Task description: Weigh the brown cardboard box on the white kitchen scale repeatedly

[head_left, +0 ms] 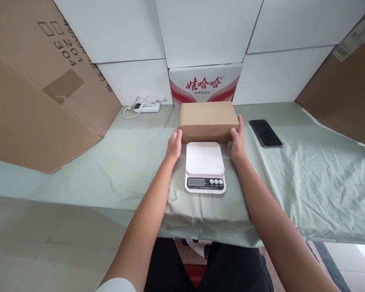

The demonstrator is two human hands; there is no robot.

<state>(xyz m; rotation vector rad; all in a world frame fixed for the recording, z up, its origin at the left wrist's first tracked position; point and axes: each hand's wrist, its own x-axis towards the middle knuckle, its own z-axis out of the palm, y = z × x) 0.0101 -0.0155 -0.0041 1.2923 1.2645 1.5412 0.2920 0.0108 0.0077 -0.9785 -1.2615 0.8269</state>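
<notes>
A person is gripping a brown cardboard box [208, 120] from both ends on a table draped in pale green cloth [307, 178]; the left hand [174, 145] is pressing flat against the box's left end while the right hand [237, 140] is clasping its right end, fingers [240, 123] reaching along the side; the box is sitting just behind a white digital scale [205, 166], at its far edge; a dark phone [265, 133] is lying near the right hand; a white power strip [147, 107] is resting by the wall.
</notes>
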